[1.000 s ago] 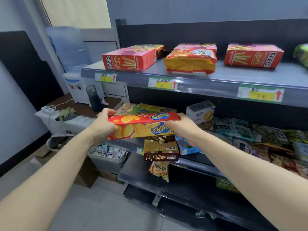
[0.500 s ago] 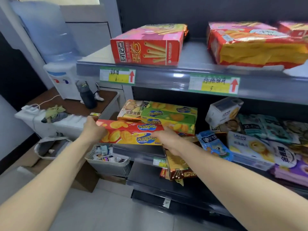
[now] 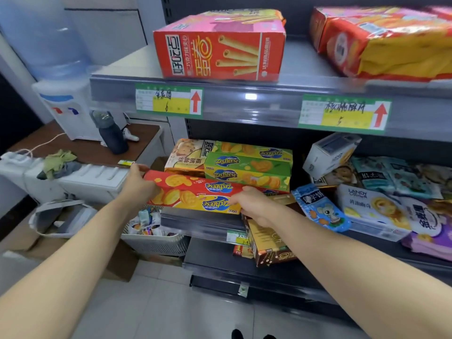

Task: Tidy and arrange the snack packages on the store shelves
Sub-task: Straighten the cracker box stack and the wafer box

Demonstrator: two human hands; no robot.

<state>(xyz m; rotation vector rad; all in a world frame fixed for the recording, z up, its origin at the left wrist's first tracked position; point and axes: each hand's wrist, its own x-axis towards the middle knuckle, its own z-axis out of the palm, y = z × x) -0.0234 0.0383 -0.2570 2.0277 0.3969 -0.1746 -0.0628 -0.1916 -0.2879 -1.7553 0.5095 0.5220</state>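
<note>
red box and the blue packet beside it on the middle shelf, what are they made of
The red box: likely thin cardboard with a glossy print; flat faces, crisp folded edges. The blue packet: probably soft plastic film, slightly shiny; it has a crimped end seal.

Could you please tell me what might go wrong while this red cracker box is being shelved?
1. The long red-and-yellow cardboard cracker box, gripped by the left hand and right hand, sits at the grey middle shelf's front lip; released there, it may tip off.
2. The brown cardboard box leans tilted just below the right hand; a nudge could drop it.
3. The blue plastic pouch overhangs the lip and might get swept off.
</note>
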